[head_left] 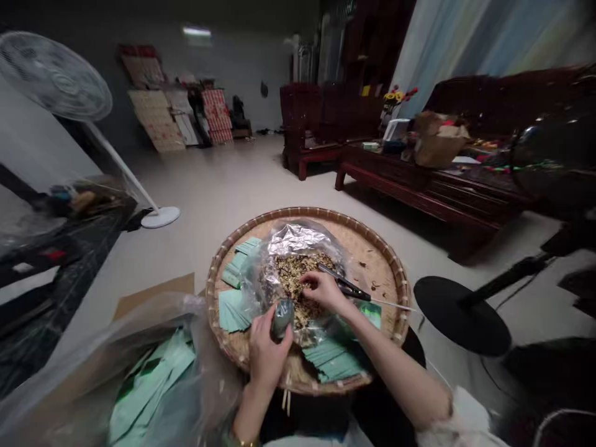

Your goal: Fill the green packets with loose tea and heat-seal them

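Note:
My left hand [270,347] grips a small, shiny grey-green packet [282,318], held upright at the near side of a round woven bamboo tray [391,251]. In the tray lies a clear plastic bag [302,233] spread open around a heap of dried, chopped plant pieces [291,273]. Over that heap is my right hand [321,290], thumb and fingers pinched together; what they hold is too small to make out. A black-handled tool [349,287] lies just beyond that hand. Flat green packets [234,310] are fanned out at the tray's left, with more green packets [335,359] at its near edge.
At my lower left, a large clear bag [205,347] holds more green packets, beside a cardboard piece [156,295]. A white standing fan [161,216] is at far left, a black fan base [462,313] at right. A dark wooden table [410,180] stands beyond.

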Available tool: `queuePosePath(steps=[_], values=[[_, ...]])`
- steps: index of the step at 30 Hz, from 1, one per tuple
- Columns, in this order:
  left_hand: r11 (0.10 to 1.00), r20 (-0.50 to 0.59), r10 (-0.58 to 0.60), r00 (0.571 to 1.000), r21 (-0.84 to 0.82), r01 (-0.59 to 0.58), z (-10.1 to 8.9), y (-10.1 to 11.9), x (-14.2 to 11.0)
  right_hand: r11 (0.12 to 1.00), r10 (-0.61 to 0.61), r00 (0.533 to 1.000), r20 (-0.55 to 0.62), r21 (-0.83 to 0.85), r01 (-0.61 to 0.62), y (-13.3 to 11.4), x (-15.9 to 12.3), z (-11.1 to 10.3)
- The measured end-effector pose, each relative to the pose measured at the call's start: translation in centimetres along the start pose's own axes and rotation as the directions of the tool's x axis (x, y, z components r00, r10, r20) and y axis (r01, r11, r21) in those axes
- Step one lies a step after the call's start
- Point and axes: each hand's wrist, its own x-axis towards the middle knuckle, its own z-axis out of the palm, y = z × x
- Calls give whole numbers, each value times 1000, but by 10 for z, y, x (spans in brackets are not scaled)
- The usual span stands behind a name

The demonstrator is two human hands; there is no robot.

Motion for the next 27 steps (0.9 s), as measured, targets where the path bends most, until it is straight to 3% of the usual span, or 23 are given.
queuePosePath(steps=[5,8,12,17,22,27], values=[[997,-5,75,997,17,-75,5,4,10,958,115,987,113,251,-140,-8,4,-15],[994,15,106,994,27,-107,8,9,18,939,83,970,230,307,-153,-26,6,-35],[991,42,122,992,54,-124,13,15,25,990,-135,938,318,83,114,-56,8,-61],[992,63,112,992,48,-115,17,23,29,862,-284,822,494,-244,444,-81,9,-67],[996,84,78,993,37,-81,21,25,30,747,-212,806,552,-440,498,-89,7,-57],[998,101,64,993,14,-66,22,26,31,739,-223,802,554,-441,510,-92,4,-53]])
